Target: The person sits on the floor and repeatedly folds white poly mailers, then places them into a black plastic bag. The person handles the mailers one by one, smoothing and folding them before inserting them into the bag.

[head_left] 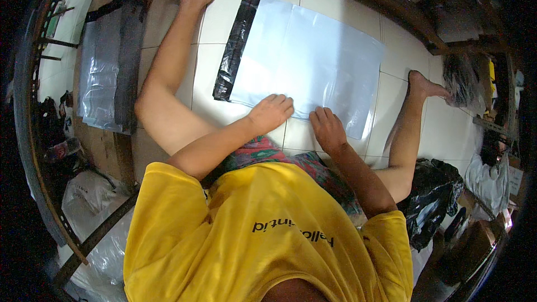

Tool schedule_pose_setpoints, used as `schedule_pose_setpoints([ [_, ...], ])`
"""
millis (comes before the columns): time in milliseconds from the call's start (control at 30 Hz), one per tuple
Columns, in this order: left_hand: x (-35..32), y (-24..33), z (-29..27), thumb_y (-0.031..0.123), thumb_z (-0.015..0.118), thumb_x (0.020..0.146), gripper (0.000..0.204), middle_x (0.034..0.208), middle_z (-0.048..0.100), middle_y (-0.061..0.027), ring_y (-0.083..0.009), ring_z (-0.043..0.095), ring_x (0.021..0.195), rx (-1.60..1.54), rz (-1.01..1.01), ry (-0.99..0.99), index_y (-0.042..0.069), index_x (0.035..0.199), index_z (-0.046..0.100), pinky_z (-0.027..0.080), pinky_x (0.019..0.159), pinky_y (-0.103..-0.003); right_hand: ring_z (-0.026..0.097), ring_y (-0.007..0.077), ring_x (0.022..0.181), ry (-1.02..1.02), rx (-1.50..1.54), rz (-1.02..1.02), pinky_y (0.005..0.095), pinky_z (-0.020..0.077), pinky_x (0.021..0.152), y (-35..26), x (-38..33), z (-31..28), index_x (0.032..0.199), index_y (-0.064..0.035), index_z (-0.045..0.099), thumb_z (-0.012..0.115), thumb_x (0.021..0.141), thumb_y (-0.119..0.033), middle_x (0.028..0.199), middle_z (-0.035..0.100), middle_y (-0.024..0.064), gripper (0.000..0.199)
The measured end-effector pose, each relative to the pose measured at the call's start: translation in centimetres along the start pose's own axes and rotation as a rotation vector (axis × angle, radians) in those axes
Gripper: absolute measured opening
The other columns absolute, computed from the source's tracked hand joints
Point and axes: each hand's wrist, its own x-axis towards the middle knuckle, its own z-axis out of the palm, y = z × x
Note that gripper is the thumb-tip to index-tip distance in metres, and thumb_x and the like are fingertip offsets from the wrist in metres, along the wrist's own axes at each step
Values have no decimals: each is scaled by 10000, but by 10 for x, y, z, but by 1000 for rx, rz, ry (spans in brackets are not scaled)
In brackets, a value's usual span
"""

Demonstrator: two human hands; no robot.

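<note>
A wide, pale blue-white plastic mailing bag [313, 56] lies flat on the tiled floor between my spread legs. A black strip [238, 47] runs along its left end. At the middle of its near edge, my left hand [271, 113] has its fingers curled together onto the plastic. A little to the right, my right hand [329, 128] grips the same near edge with bent fingers. The thumbs are mostly hidden, and the edge looks slightly rumpled between the hands.
On the left, similar grey-and-black plastic bags [100, 72] lie on a brown cardboard box [92, 148] beside a metal rack. A wooden beam [363, 0] crosses the far side. A black plastic bag [430, 198] sits by my right leg; clear plastic bundles [95, 218] are at lower left.
</note>
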Motion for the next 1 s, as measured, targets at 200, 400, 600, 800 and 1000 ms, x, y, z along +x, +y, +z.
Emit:
schedule_pose_setpoints([
  [200, 3, -6, -8, 150, 620, 828, 136, 1034, 615, -71, -236, 611, 1010, -39, -33, -53, 82, 937, 663, 539, 873, -372, 589, 267, 989, -60, -66, 83, 369, 572, 774, -10, 6, -1, 1064, -37, 590, 631, 820, -108, 1027, 562, 109, 256],
  [400, 7, -20, -16, 240, 737, 833, 209, 1094, 636, -60, -244, 615, 1075, -214, -77, -118, 77, 960, 709, 536, 925, -382, 591, 293, 1050, -261, 113, 116, 385, 567, 885, 6, 13, -19, 1054, -23, 610, 684, 864, -89, 1125, 588, 116, 213],
  [600, 3, -23, -19, 260, 715, 891, 216, 1132, 640, -79, -258, 609, 1090, -317, -102, -66, 67, 988, 723, 523, 960, -385, 616, 310, 1063, -117, 298, 85, 423, 558, 913, 24, 5, -13, 1066, -32, 670, 714, 860, -99, 1137, 642, 118, 221],
  [800, 8, -22, -24, 261, 684, 926, 206, 1102, 653, -95, -270, 612, 1093, -307, -146, -144, 60, 952, 726, 523, 949, -401, 616, 333, 1083, 6, 236, 80, 427, 548, 932, 16, -3, 0, 1096, 3, 638, 700, 831, -54, 1133, 640, 156, 278],
  [1000, 11, -24, -21, 260, 675, 931, 201, 1028, 663, -96, -286, 634, 1039, -285, -158, -172, 65, 957, 719, 534, 908, -421, 611, 333, 1083, 32, 208, 32, 422, 551, 924, 17, -5, -1, 1116, 5, 610, 674, 819, -44, 1166, 621, 163, 308],
])
